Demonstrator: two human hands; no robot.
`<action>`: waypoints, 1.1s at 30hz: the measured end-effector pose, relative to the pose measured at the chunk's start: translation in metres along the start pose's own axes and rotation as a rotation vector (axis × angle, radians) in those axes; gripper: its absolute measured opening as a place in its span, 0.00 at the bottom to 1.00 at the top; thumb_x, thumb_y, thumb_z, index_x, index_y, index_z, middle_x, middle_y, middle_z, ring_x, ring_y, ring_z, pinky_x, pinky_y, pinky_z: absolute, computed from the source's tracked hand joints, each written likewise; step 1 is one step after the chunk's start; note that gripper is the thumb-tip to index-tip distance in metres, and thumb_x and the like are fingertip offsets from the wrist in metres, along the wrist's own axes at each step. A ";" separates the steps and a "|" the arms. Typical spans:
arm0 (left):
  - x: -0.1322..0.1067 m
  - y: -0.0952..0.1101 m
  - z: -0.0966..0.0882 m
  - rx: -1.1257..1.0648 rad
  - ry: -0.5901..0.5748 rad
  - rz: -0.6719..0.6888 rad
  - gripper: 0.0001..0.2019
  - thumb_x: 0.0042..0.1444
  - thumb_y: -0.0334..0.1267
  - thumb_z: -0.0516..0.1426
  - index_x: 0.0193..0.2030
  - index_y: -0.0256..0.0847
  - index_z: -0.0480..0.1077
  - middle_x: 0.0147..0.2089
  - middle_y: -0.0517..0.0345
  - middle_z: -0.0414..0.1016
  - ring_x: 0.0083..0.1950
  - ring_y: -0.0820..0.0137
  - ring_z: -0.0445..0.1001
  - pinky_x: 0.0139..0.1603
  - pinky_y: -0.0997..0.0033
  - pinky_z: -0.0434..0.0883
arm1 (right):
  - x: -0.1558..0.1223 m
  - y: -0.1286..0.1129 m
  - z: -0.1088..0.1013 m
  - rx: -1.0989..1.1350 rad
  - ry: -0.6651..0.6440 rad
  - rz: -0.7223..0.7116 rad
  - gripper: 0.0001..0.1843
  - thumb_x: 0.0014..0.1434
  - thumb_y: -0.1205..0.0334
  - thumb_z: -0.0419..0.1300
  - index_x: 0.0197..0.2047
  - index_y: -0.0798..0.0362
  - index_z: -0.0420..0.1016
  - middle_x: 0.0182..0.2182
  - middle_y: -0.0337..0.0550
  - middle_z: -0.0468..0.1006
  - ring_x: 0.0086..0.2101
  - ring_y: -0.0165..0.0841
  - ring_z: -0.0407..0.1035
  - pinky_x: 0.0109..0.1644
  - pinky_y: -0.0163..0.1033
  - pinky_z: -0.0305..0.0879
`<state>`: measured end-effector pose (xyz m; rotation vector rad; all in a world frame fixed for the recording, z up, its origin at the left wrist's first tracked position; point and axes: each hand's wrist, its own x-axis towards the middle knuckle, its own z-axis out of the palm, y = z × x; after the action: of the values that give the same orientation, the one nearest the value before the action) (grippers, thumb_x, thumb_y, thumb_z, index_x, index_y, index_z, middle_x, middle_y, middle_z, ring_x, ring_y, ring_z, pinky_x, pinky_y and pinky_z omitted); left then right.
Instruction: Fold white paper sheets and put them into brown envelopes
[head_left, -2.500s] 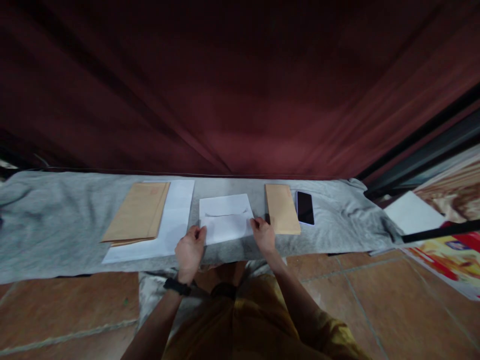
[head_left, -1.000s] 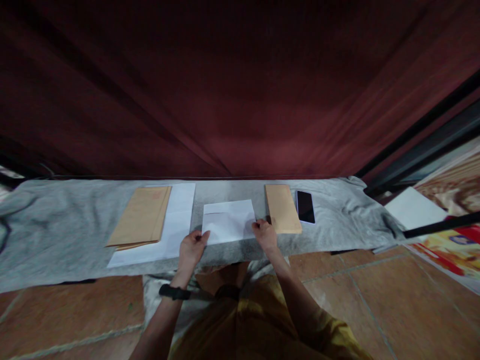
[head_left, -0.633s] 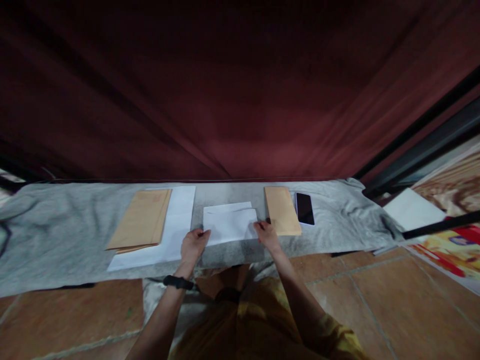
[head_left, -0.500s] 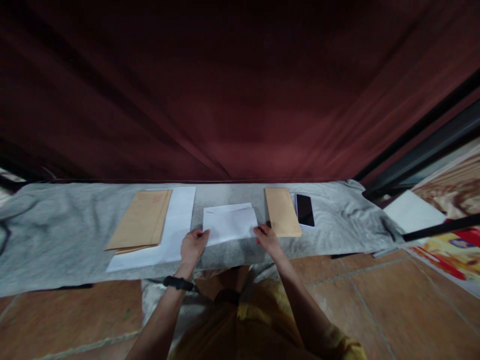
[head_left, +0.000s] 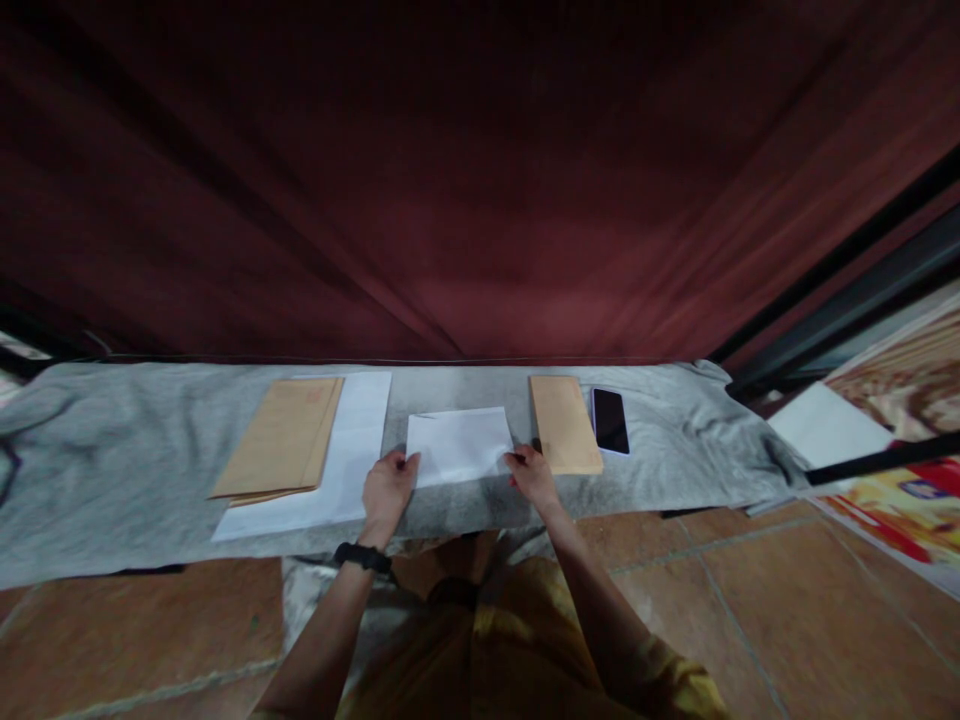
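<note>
Two hands (head_left: 388, 487) (head_left: 535, 477), one phone (head_left: 610, 420), one wristband (head_left: 363, 557) are counted. At least two white papers (head_left: 459, 446) (head_left: 358, 440) and three brown envelopes (head_left: 277, 435) (head_left: 566, 425) are seen on one grey cloth (head_left: 686, 440); stack totals are hidden.

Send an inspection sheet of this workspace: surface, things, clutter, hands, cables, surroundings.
Surface: grey cloth, wrinkled toward both ends.
Things: paper between the hands; large envelopes on a white sheet, left; small envelope, right, count unclear.
Clutter: phone beside the small envelope, screen dark.
Hands: left hand on the paper's near left corner, right hand on its right edge.
Cables: thin line along the cloth's far edge; cannot tell if a cable.
Surroundings: red curtain behind, tiled floor below, black bars at right.
</note>
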<state>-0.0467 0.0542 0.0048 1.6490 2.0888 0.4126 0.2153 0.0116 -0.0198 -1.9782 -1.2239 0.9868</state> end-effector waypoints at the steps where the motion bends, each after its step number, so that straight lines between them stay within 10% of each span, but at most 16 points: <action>1: 0.000 0.001 0.000 0.002 -0.001 0.000 0.15 0.61 0.51 0.53 0.32 0.44 0.74 0.32 0.51 0.80 0.35 0.61 0.77 0.32 0.69 0.60 | 0.000 0.000 0.000 -0.014 0.000 0.003 0.10 0.66 0.61 0.56 0.43 0.54 0.78 0.26 0.37 0.79 0.22 0.28 0.73 0.27 0.30 0.63; 14: -0.008 -0.016 0.001 -0.213 -0.042 0.121 0.15 0.57 0.52 0.56 0.29 0.44 0.70 0.26 0.61 0.73 0.30 0.69 0.71 0.32 0.73 0.63 | -0.006 -0.005 -0.002 -0.159 0.040 0.008 0.11 0.68 0.61 0.55 0.43 0.54 0.78 0.25 0.38 0.79 0.24 0.30 0.75 0.28 0.30 0.62; 33: -0.020 0.010 -0.005 0.183 -0.028 -0.021 0.18 0.66 0.49 0.48 0.46 0.43 0.75 0.42 0.49 0.83 0.44 0.59 0.80 0.36 0.67 0.65 | -0.024 -0.019 0.007 -0.676 0.230 -0.123 0.11 0.72 0.60 0.54 0.49 0.56 0.74 0.39 0.51 0.84 0.40 0.37 0.80 0.40 0.34 0.67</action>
<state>-0.0375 0.0378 0.0174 1.7210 2.1764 0.1946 0.1935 -0.0020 -0.0022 -2.3857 -1.6617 0.2736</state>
